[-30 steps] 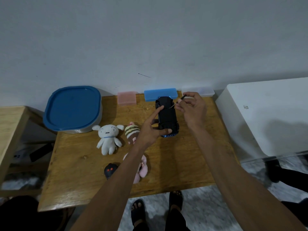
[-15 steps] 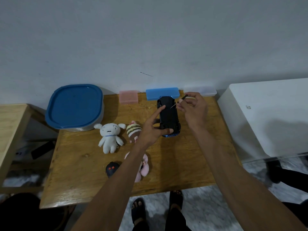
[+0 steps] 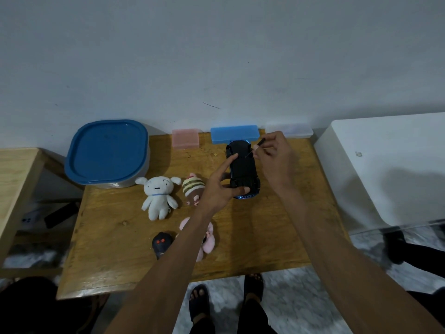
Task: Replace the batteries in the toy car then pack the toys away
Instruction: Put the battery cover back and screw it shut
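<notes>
A black toy car (image 3: 242,170) lies upside down on the wooden table (image 3: 277,225), its blue trim at the near end. My left hand (image 3: 220,186) holds it, thumb on the near end and index finger stretched along the underside. My right hand (image 3: 274,153) pinches a small screwdriver (image 3: 255,147) whose thin tip touches the car's far end. A white plush (image 3: 157,194), a striped plush (image 3: 192,188), a pink plush (image 3: 208,239) partly hidden under my left forearm and a small black toy with red eyes (image 3: 161,244) lie to the left.
A grey container with a blue lid (image 3: 107,153) stands at the back left. Pink (image 3: 185,139), blue (image 3: 234,134) and clear (image 3: 289,130) small boxes line the wall. A white box (image 3: 385,169) stands to the right, a lighter wooden table (image 3: 14,179) to the left.
Both hands stay on the car with hardly any motion. The view has shifted slightly.
</notes>
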Motion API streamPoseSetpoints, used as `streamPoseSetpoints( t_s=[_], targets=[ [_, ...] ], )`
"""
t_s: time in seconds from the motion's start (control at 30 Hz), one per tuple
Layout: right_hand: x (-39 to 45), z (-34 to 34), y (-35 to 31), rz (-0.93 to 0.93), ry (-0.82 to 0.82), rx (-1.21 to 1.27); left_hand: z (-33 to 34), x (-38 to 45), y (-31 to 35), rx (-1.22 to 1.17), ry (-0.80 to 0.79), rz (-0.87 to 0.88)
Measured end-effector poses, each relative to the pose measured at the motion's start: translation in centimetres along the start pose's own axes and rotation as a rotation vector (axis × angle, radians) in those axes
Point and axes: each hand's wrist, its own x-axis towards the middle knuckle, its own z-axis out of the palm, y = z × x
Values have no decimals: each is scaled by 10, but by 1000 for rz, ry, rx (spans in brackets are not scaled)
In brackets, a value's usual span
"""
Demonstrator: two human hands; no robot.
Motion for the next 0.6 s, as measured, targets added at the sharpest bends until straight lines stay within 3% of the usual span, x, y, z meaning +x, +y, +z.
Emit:
streamPoseSetpoints(
  t_s=[0.27,0.6],
  targets=[
    [-3,-7,-8,-205,-47,-173,2,-5,0,-11,11,2],
    [-4,-5,-9,-250,-1,-208,7,-9,-2,-28,-8,-7]
  ],
)
